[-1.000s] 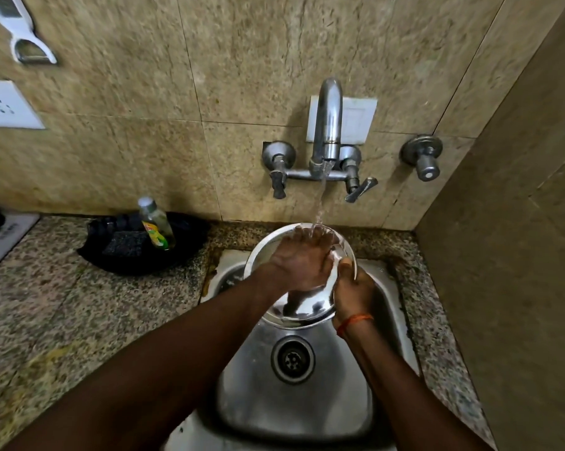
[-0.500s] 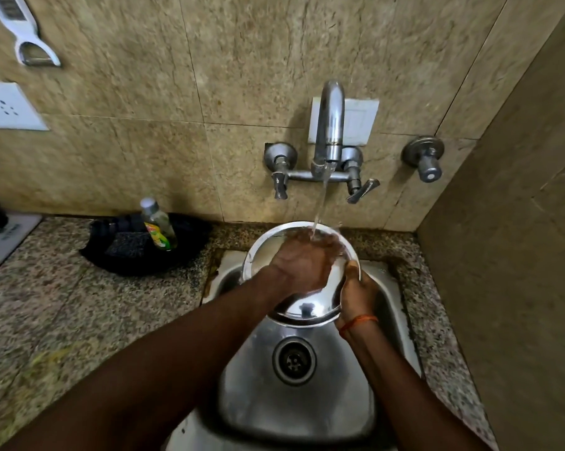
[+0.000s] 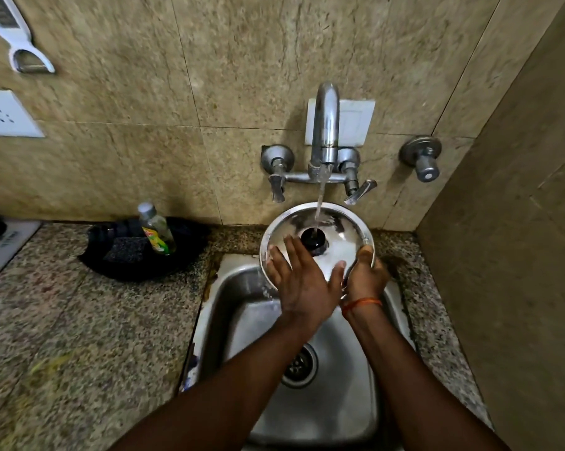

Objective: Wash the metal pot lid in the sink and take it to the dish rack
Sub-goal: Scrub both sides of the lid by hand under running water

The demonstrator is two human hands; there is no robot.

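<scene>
The metal pot lid [image 3: 339, 229] is held tilted over the rear of the sink [image 3: 323, 402], its domed outer face toward the camera and its black knob [image 3: 313, 237] directly under the water stream [image 3: 320, 203] from the tap [image 3: 326, 125]. The right hand [image 3: 365, 278] is closed on the lid's lower right rim, thumb on the outer face and the other fingers hidden behind. The left hand [image 3: 302, 284] is open, fingers spread flat against the lower left of the dome; it grips nothing. Handling, as judged: thin polished steel, rigid, light, not fragile, but slippery while wet, and likely to ring or dent if dropped into the basin. The rim offers a narrow, slick purchase; pinch it firmly with thumb opposed to fingers. The knob appears the more secure hold for one-handed carrying. No dish rack is in view, so the carry direction cannot be determined
</scene>
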